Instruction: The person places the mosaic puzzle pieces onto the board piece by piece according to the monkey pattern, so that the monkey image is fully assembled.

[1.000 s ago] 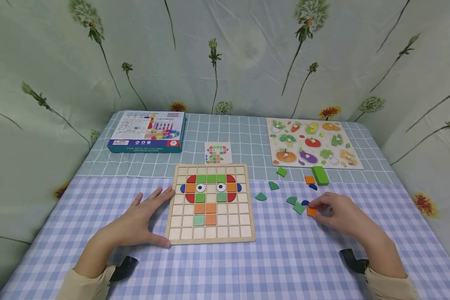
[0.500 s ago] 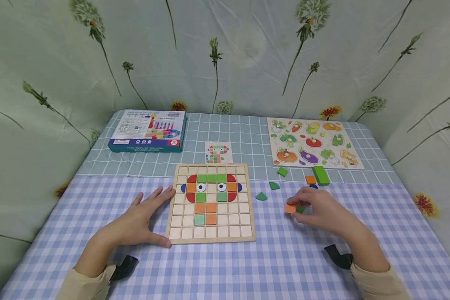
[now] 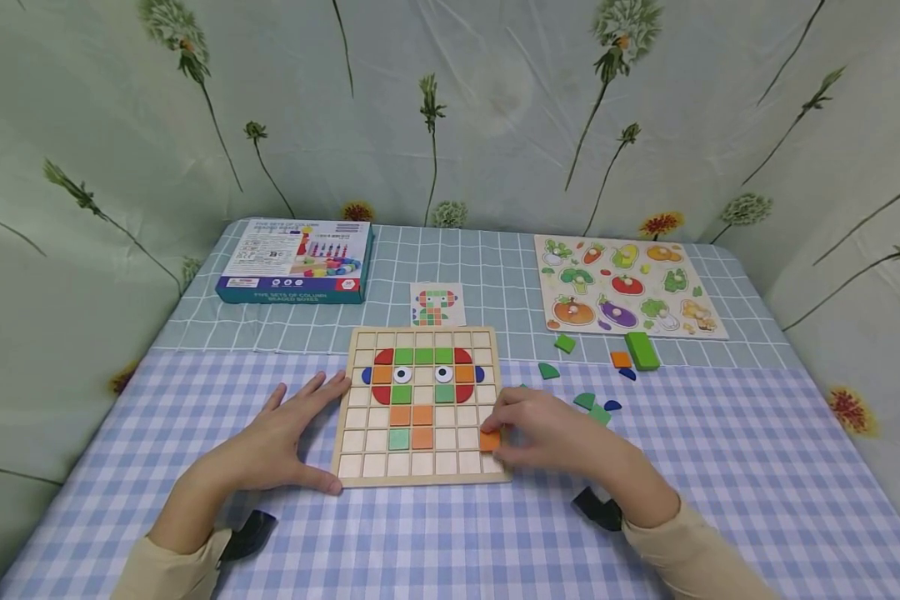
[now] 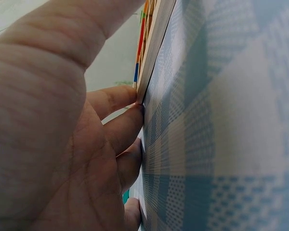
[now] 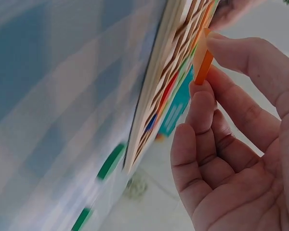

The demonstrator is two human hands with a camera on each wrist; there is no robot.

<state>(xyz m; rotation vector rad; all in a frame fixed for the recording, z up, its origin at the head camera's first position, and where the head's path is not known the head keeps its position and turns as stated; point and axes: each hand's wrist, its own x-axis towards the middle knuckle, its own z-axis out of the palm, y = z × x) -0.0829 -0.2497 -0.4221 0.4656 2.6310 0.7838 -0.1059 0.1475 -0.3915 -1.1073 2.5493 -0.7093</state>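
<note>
A wooden grid board (image 3: 465, 462) lies on the checkered cloth, with red, green, orange and blue tiles and two eye tiles set in its squares. My left hand (image 3: 281, 442) rests at the board's left edge, fingers spread, fingertips and thumb touching the frame. Between thumb and fingers my right hand (image 3: 555, 429) pinches an orange square tile (image 3: 489, 441) over the board's right side. In the right wrist view that orange tile (image 5: 203, 57) is held clear of the grid. A picture card (image 3: 437, 305) with a similar tile figure lies behind the board.
Right of the board lie loose pieces: green quarter-rounds (image 3: 548, 371), a green square (image 3: 565, 343), an orange square (image 3: 620, 359), blue half-rounds (image 3: 627, 374) and a green block (image 3: 641, 351). A vegetable puzzle board (image 3: 630, 287) sits back right, a boxed set (image 3: 296, 262) back left.
My right hand has carried the orange tile leftward from among the loose pieces to above the board's right side. My left hand has stayed in place.
</note>
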